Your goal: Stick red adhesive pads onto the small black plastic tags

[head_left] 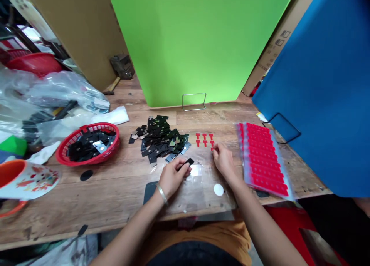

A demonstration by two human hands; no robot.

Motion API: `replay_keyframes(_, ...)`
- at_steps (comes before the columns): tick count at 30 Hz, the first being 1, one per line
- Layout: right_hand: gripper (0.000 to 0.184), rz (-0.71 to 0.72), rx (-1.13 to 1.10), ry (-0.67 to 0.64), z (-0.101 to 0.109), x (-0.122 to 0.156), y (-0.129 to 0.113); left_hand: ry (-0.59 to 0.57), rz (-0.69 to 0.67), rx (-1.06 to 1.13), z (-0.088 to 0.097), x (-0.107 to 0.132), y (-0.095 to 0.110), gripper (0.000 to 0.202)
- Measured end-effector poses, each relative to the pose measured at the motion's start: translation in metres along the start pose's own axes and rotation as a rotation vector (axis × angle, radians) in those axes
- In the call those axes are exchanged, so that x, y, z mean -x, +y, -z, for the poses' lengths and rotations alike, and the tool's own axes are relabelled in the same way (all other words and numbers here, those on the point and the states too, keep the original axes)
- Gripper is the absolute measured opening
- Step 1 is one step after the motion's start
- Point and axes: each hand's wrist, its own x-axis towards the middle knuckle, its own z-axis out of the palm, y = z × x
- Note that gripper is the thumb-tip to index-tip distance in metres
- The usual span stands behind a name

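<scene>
My left hand (174,174), with a bangle at the wrist, pinches a small flat black plate (189,161) over the front middle of the table. Just behind it lies a heap of similar black plates (158,137), some showing shiny metal faces. My right hand (223,158) is at the lower right corner of a small group of red T-shaped pieces (204,136). Its thumb and fingertips are closed on a red T-shaped piece (212,149), mostly covered by the fingers. Sheets of red pieces (264,158) on clear backing lie right of that hand.
A red basket (86,162) holds more black parts on the left. Near it stand an orange-and-white mug (34,181) and plastic bags (58,89). A green board (202,46) rises behind the table (115,196), a blue board (323,104) at right, each with a wire stand.
</scene>
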Motion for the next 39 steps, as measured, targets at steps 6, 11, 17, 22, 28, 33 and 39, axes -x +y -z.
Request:
replay_keyframes(6,0.012,-0.039,0.109,-0.067,-0.002,-0.023,0.022,0.005,0.192,0.281,-0.034,-0.041,0.002,0.018)
replay_keyframes(11,0.013,-0.040,0.149,-0.116,-0.001,-0.029,0.018,0.017,0.227,0.315,-0.054,-0.068,0.001,0.014)
replay_keyframes(17,0.018,-0.030,0.173,-0.090,-0.004,-0.020,0.015,0.014,0.244,0.312,-0.066,-0.087,-0.003,0.010)
replay_keyframes(22,0.019,-0.011,0.180,-0.083,-0.006,-0.012,0.013,-0.022,0.279,0.301,-0.063,-0.092,-0.004,0.010)
replay_keyframes(28,0.015,0.042,0.236,-0.040,-0.004,-0.013,0.010,-0.045,0.320,0.284,-0.061,-0.096,-0.004,0.008)
replay_keyframes(33,0.011,0.045,0.105,0.028,-0.001,-0.010,0.013,-0.023,0.335,0.267,-0.062,-0.096,-0.003,0.010)
replay_keyframes(39,0.008,-0.067,-0.259,0.148,0.008,-0.002,0.016,-0.010,0.346,0.242,-0.063,-0.095,0.000,0.007)
